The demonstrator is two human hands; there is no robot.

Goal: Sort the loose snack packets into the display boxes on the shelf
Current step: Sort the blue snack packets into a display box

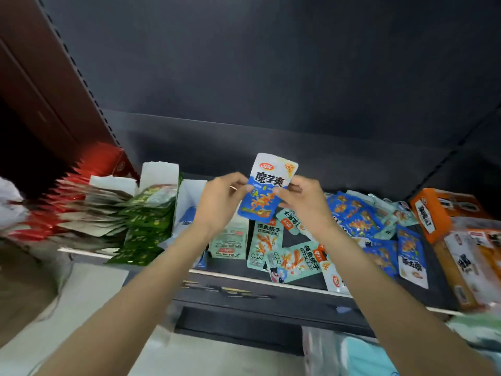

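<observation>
**Now both our hands pinch one blue packet above the shelf**

Around us the shelf (271, 279) is crowded. To the left stand rows of packets on edge: red packets (54, 204), then brownish ones, then green packets (146, 215), with white box flaps (160, 172) rising behind them. Just below our hands a pale green box (230, 240) sits upright, and beside it loose pale green packets (292, 257) lie flat and overlapping. Further right a heap of loose blue packets (355, 213) spreads across the shelf floor, and orange boxes (433, 210) fill the right end, blurred at the edge.

Our left hand (219, 202) and right hand (306, 199) reach forward with forearms stretched out, meeting over the middle of the shelf. Between them we hold a blue packet (267, 188) upright, lifted clear of the pile. The left thumb and fingers pinch its left edge; the right thumb presses its front near the right edge, fingers behind.
</observation>
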